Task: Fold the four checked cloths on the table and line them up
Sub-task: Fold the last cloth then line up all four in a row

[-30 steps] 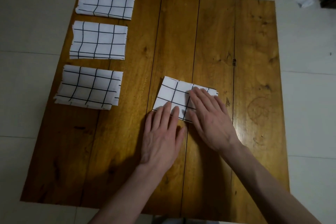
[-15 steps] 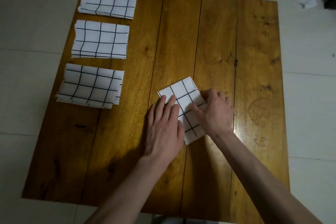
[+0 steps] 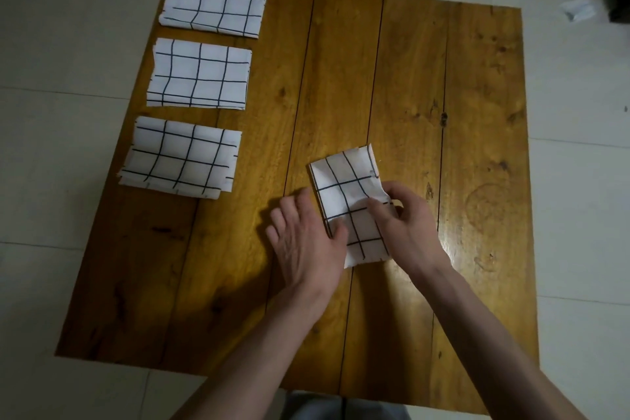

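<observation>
done: three folded cloths lined up at 10 o'clock | left: fourth cloth at centre, unplaced | left hand thumb pressing cloth edge, fingers straight | right hand pinching it

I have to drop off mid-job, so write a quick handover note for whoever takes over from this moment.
Left hand: fingers flat, pressing the fourth cloth's left edge.
Right hand: pinches that cloth's right edge.
Done: three folded cloths in a column along the table's left side: far, middle, near.
Left: the fourth lies mid-table, folded small, turned lengthwise; finish it and set it below the near one.
</observation>
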A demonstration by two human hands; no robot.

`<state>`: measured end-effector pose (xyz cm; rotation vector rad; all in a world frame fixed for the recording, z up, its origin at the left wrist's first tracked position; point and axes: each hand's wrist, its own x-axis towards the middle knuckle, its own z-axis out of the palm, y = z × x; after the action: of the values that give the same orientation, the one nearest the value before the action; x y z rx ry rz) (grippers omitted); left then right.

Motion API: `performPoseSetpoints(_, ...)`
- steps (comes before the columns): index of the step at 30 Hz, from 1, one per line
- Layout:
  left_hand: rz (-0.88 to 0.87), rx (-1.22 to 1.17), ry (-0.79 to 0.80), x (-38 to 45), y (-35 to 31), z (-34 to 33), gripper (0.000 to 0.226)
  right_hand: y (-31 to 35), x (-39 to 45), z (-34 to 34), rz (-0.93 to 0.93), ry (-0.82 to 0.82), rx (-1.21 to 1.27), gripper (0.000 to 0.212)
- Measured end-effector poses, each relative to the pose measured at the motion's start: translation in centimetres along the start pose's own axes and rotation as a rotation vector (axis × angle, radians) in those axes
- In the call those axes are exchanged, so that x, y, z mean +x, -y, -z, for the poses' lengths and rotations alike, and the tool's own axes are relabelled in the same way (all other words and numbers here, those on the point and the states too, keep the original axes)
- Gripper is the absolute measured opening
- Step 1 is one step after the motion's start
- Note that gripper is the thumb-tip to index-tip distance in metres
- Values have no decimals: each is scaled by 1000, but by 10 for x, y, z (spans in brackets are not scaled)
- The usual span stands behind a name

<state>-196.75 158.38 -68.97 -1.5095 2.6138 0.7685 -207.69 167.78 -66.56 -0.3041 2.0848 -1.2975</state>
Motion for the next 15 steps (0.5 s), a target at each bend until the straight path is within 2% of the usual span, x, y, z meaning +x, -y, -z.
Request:
performPoseSetpoints(3,5,-92,40,-2,0,16,47,12,-14,3,12,16,73,14)
performPoseSetpoints(6,125,-549,188,-8,2,38,27,28,-30,8,-1,25,80,10)
performPoseSetpoints(8,174,-747,184,-14,2,60,19,45,-43,14,-14,30,72,10)
performPoseSetpoints(13,110,-867,69,-39,-13,142,11,111,-86,28,-7,73,86,21)
performPoseSetpoints(15,92,-881,55,-54,-20,179,10,141,-105,34,20,68,71,17)
